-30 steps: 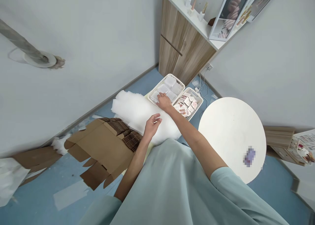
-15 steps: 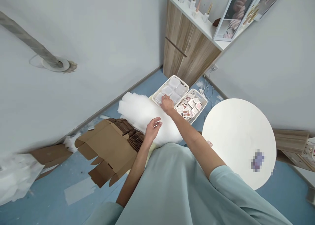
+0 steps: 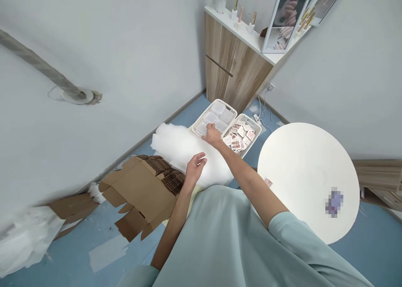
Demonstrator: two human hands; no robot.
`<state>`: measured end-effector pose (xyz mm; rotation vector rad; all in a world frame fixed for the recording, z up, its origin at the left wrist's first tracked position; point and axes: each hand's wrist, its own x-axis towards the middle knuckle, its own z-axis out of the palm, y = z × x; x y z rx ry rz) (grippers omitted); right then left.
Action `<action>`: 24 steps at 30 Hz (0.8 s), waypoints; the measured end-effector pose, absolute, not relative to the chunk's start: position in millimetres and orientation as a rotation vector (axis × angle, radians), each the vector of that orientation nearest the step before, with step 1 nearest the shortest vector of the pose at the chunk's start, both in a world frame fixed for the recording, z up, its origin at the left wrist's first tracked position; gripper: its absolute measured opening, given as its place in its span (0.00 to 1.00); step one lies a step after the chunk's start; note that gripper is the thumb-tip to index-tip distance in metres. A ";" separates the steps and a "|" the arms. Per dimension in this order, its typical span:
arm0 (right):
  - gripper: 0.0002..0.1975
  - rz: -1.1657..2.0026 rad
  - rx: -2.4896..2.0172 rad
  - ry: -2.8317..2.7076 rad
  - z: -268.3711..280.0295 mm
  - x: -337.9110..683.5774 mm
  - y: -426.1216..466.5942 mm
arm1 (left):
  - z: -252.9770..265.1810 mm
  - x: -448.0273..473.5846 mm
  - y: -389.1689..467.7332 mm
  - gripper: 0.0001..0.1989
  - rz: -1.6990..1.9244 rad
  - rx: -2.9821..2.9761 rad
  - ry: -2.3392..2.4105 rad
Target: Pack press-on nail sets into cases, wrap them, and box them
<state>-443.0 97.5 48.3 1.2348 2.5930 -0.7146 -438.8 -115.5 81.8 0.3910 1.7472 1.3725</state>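
Note:
My right hand (image 3: 212, 136) is at the near edge of a white basket (image 3: 194, 130) that holds several clear plastic boxes (image 3: 211, 117). Its fingers are bent and drawn together; whatever is between them is too small to make out. Lower and to the left, my left hand (image 3: 194, 169) hovers above a stack of white foam sheets (image 3: 176, 140), thumb and fingers apart, with nothing in it. A second white basket (image 3: 258, 130), beside the first, is filled with printed cards of false nails (image 3: 236, 144).
Folded brown cardboard boxes (image 3: 138, 182) lie to the left. A round white table (image 3: 301, 161) stands at the right with a blurred purple item (image 3: 334, 202) on it. Beyond the baskets is a wooden cabinet (image 3: 232, 56); a white plastic bag (image 3: 28, 236) lies at far left.
My right hand has drawn back slightly from the clear boxes toward the basket's near edge. My left hand stays nearly in place. The view has shifted a little.

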 end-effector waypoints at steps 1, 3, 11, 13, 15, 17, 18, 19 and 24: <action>0.27 -0.744 1.255 2.611 49.6 -435.0 95.7 | 80.7 -437.1 -114.3 0.23 1.373 0.372 1.749; 0.28 -0.808 1.300 2.652 52.3 -413.2 91.0 | 77.3 -432.9 -109.2 0.23 1.373 0.339 1.750; 0.25 -1.154 1.545 2.728 64.4 -264.1 58.3 | 61.6 -389.7 -61.2 0.23 1.321 0.376 1.677; 0.25 -1.237 1.682 2.700 66.6 -226.1 48.9 | 62.0 -369.8 -47.6 0.21 1.278 0.426 1.631; 0.24 -1.304 1.830 2.632 68.0 -192.5 40.6 | 64.4 -346.7 -34.9 0.20 1.223 0.474 1.579; 0.24 -1.351 1.979 2.555 69.1 -162.7 34.0 | 67.9 -321.1 -23.0 0.20 1.172 0.520 1.531; 0.24 -1.370 2.049 2.525 69.9 -148.9 31.3 | 69.8 -307.8 -17.1 0.20 1.151 0.544 1.510; 0.24 -1.387 2.115 2.502 71.0 -135.3 29.1 | 71.6 -294.2 -11.3 0.20 1.133 0.569 1.490; 0.26 -1.452 2.363 2.395 83.0 -67.9 22.6 | 77.5 -229.7 17.9 0.19 1.036 0.697 1.410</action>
